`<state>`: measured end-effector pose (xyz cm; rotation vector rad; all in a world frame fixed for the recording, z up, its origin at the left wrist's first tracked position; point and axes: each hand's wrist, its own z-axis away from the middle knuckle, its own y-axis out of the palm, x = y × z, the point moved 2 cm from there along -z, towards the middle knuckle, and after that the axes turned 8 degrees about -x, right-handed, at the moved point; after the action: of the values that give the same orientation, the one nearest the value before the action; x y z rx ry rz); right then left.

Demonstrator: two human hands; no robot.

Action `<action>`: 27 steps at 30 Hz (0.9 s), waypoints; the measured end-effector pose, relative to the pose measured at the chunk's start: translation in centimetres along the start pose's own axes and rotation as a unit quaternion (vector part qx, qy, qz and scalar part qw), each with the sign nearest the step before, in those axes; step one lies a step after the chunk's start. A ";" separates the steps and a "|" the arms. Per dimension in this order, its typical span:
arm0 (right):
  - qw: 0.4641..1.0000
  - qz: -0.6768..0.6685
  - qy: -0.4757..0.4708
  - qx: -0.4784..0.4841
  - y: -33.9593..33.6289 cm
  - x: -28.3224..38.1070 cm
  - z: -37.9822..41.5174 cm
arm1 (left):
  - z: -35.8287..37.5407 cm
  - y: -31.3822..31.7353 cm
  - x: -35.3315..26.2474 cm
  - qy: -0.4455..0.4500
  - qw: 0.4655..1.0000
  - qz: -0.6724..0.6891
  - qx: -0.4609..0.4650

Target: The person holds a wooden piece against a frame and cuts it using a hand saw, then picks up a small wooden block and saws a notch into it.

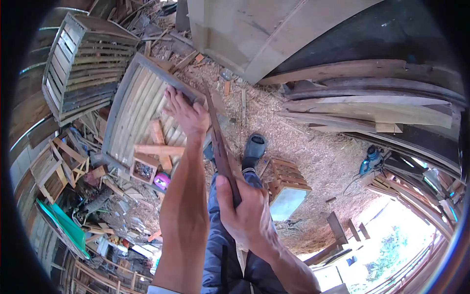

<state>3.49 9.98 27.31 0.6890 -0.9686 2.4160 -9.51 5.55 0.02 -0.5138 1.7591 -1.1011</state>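
Note:
My right hand (245, 210) is wrapped round the near end of a long, narrow, dark wooden strip (219, 139), the thumb lying along its face. The strip points away from me and tapers toward its far end. My left hand (188, 112) rests at the edge of a slatted wooden panel (120, 100) with a grey frame. Its fingers are stretched and slightly apart over the slats near the frame's corner, beside the strip. Reddish wood pieces (159, 149) lie crossed on the panel, next to a small wooden box (144, 168) of small metal-looking bits.
Wood shavings cover the floor (313, 161) around my feet. A slatted crate (289, 183) stands by my right foot. Stacked boards (367, 105) line the right, near a blue power tool (370, 160) with a cord. Another slatted frame (93, 63) leans at upper left.

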 end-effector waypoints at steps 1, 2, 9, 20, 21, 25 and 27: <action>1.000 -0.010 0.002 0.006 0.1 -0.2 0.3 | 0.3 -0.1 0.2 0.015 1.000 0.018 -0.011; 1.000 -0.007 0.004 0.012 0.2 -0.3 0.9 | 0.9 -0.4 0.6 0.021 0.999 0.022 -0.018; 1.000 0.012 -0.001 -0.028 -0.4 -0.1 2.6 | 3.6 -1.4 1.4 0.045 0.997 0.053 -0.028; 0.995 0.048 -0.018 -0.087 4.5 -1.0 -4.1 | 4.4 -1.9 1.6 0.030 0.998 0.059 -0.010; 0.989 0.067 -0.071 -0.110 6.8 -3.2 -6.7 | 4.5 -1.3 2.2 0.028 0.998 0.051 -0.008; 0.991 0.098 -0.037 -0.084 10.0 -2.9 -11.2 | 3.9 -1.4 2.3 0.018 0.998 0.054 0.005; 0.988 0.064 -0.085 -0.110 10.8 -4.8 -11.5 | 3.8 -1.4 2.0 0.038 0.997 0.072 -0.001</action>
<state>-2.10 10.19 11.80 0.7804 -1.3643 2.3376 -7.22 1.71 -0.30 -0.3440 1.8333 -1.0289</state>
